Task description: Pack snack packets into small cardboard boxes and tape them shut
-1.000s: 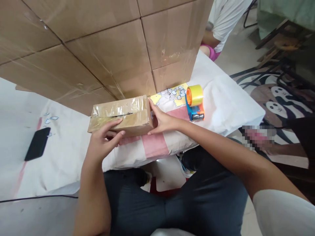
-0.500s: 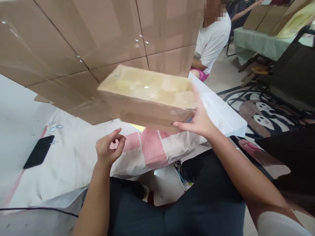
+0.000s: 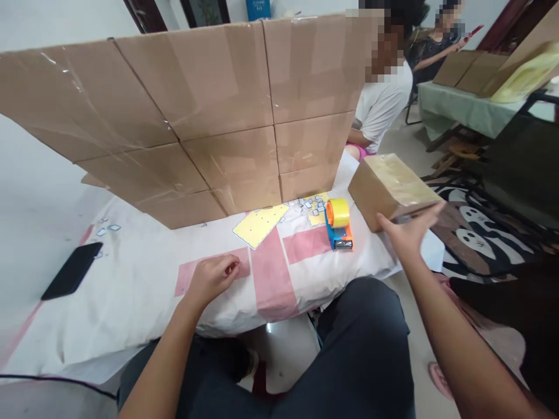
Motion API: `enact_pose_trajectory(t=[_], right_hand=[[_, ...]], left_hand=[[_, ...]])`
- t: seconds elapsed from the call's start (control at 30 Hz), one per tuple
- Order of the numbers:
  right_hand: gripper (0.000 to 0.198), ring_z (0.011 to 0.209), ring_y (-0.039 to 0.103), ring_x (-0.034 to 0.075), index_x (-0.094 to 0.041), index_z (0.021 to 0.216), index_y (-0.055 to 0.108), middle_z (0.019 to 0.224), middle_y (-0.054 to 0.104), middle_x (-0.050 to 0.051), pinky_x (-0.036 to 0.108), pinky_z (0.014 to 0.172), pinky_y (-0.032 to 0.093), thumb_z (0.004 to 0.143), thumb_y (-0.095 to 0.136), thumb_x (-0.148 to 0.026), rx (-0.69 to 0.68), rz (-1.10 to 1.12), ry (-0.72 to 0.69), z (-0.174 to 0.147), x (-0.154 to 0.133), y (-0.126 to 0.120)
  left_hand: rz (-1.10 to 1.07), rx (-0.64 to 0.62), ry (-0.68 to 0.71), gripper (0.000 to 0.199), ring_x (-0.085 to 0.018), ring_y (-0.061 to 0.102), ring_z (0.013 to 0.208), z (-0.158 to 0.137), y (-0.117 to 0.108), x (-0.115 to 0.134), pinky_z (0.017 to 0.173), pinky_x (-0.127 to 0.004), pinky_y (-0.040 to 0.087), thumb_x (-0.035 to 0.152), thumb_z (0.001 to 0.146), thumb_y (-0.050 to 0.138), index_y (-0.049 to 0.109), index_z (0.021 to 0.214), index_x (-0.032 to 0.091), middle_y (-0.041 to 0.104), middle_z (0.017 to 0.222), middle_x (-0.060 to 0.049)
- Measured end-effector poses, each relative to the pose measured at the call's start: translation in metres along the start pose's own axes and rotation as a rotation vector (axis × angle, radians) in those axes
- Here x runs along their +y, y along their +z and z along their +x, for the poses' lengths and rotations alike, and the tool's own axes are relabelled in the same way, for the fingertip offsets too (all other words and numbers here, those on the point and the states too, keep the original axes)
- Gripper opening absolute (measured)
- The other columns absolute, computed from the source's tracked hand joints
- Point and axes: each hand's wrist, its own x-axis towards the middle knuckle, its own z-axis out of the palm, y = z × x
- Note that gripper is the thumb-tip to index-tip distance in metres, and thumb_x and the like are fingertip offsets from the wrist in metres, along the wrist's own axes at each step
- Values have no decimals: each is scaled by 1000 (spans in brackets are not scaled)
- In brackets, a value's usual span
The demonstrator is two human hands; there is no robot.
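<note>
A taped cardboard box (image 3: 384, 186) is tilted at the right end of the table, with my right hand (image 3: 408, 230) gripping its near end, thumb along the side. Whether the box rests on the table or hangs just over it, I cannot tell. My left hand (image 3: 216, 276) is low over the pink-and-white tablecloth (image 3: 273, 279), its fingers curled in and nothing visible in them. Between the hands, close to the box, stands a tape dispenser (image 3: 339, 224) in blue and orange with a yellow roll.
Along the back of the table rises a wall of stacked cardboard boxes (image 3: 227, 87). A black phone (image 3: 73, 270) lies at the left. Behind the boxes on the right sits a person in a white shirt (image 3: 384, 99). A green-covered table (image 3: 471, 107) holds more boxes farther off.
The box has moved right, from in front of the stack to the table's right end, in my right hand. The tape dispenser has come into sight. My left hand has shifted slightly right and down.
</note>
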Motion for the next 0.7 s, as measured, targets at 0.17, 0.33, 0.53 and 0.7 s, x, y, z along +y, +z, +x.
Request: enact_pose_trajectory(t=[0.17,0.33,0.53,0.7], right_hand=[[153,149,34,44,-1,164,-8,158,23,41,51,118,36,59,95,-44,-327,-100,129,59,-49,78],[88,136,48,38,-6,151,49,145,48,30,52,112,40,74,79,-38,-369,-162,33,61,-40,74],[20,76,59,23,-17,92,72,85,64,7,39,72,50,84,61,-32,-17,62,-212,-96,1,-58],[8,69,61,20,-23,89,64,79,65,3,34,65,48,91,59,-17,-393,251,-571,-201,-67,-109]], left_hand=[[-8,-16,-13,17,-11,62,57,0,0,3,58,-24,41,22,98,54,63,84,22,70,69,4],[-27,17,-38,17,-11,59,55,1,-19,-3,56,-24,38,22,97,54,63,82,22,66,64,4],[-240,-88,75,17,-11,57,51,-9,-13,48,57,-24,42,26,93,55,64,78,23,63,58,4],[-526,-875,93,18,-17,69,86,-39,43,178,79,-34,58,33,97,65,70,105,19,73,97,-6]])
